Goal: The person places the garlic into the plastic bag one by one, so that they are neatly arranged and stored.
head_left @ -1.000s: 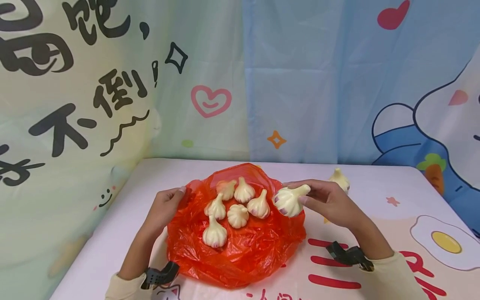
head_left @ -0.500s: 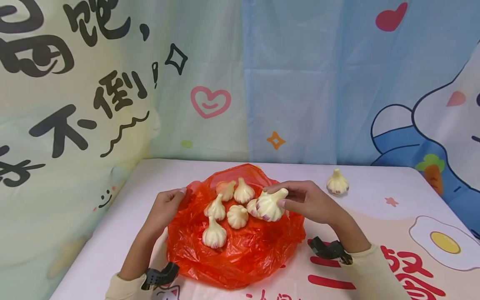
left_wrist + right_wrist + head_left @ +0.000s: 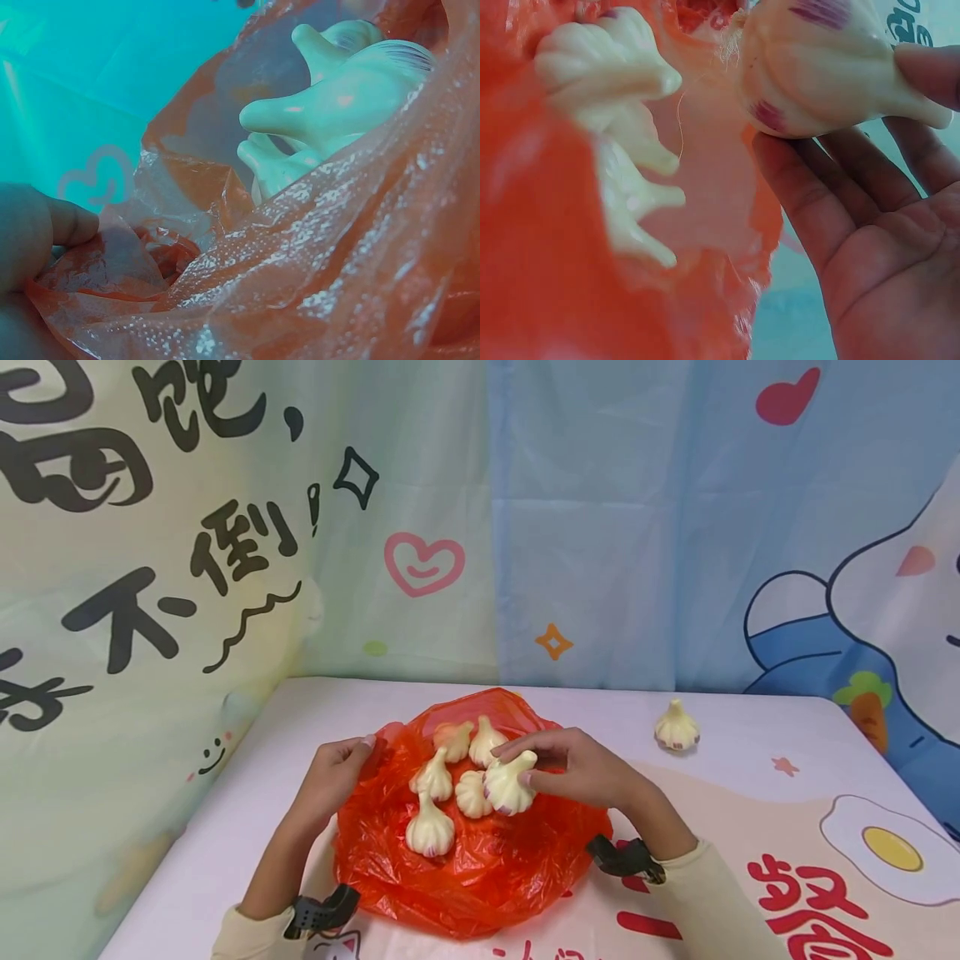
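Note:
A crumpled red plastic bag (image 3: 480, 885) lies spread on the table, holding several white garlic bulbs (image 3: 430, 828). At its left rim my left hand (image 3: 339, 772) pinches the plastic between thumb and fingers; the left wrist view shows the thin film (image 3: 112, 262) caught there. My right hand (image 3: 577, 768) holds one garlic bulb (image 3: 510, 783) over the bag's mouth, thumb on its stem side. In the right wrist view that bulb (image 3: 821, 67) shows purple streaks, with the fingers under it. Whether it touches the bulbs below cannot be told.
Another garlic bulb (image 3: 677, 727) stands alone on the table (image 3: 750, 718) at the back right. A printed cloth (image 3: 585, 527) hangs behind the table's far edge. A black wrist camera (image 3: 626, 857) sits on the right wrist, and a similar one (image 3: 322, 910) on the left.
My right hand has carried its garlic bulb leftward from the bag's right rim to over the bulbs inside. The lone bulb at the back has come into full view. My left hand stays put.

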Demonstrator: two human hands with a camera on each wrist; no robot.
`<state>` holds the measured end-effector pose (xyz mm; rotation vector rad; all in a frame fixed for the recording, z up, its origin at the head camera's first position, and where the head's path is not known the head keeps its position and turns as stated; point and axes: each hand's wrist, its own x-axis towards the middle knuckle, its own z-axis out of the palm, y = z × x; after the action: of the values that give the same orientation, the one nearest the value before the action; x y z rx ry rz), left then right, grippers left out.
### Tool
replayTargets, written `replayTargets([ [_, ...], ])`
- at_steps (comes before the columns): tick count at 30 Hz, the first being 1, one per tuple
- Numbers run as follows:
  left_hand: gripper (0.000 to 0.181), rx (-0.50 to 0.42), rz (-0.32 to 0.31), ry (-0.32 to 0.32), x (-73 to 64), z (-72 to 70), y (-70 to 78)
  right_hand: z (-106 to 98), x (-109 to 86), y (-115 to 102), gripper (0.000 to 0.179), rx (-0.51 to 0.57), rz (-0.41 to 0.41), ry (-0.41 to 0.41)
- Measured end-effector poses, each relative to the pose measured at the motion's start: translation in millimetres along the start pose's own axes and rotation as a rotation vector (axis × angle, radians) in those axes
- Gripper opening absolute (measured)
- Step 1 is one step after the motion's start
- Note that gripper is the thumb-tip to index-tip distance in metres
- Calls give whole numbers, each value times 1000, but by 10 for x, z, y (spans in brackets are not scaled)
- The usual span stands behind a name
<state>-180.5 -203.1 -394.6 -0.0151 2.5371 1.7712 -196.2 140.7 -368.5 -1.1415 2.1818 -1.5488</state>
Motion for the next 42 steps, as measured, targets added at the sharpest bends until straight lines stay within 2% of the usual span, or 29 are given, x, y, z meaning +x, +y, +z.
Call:
replayTargets([
  [7, 48, -6, -9, -6, -2, 4, 11, 165, 124, 65, 18, 69, 3, -4],
  [14, 48, -3, -17, -9, 8, 1, 20, 294, 173, 127, 19, 86, 44, -16],
  [21, 48, 24, -10, 4, -5, -15, 29, 343, 171, 142, 22, 90, 74, -44],
  [30, 49, 9, -2, -6, -1, -11, 30, 398, 156, 165, 24, 97, 48, -66],
  [37, 48, 0, -9, 1, -19, -6, 27, 455, 160, 255, 25, 76, 141, -113],
  [42, 48, -2, -13, 2, -25, -5, 45, 477, 175, 363, 25, 95, 133, -131],
])
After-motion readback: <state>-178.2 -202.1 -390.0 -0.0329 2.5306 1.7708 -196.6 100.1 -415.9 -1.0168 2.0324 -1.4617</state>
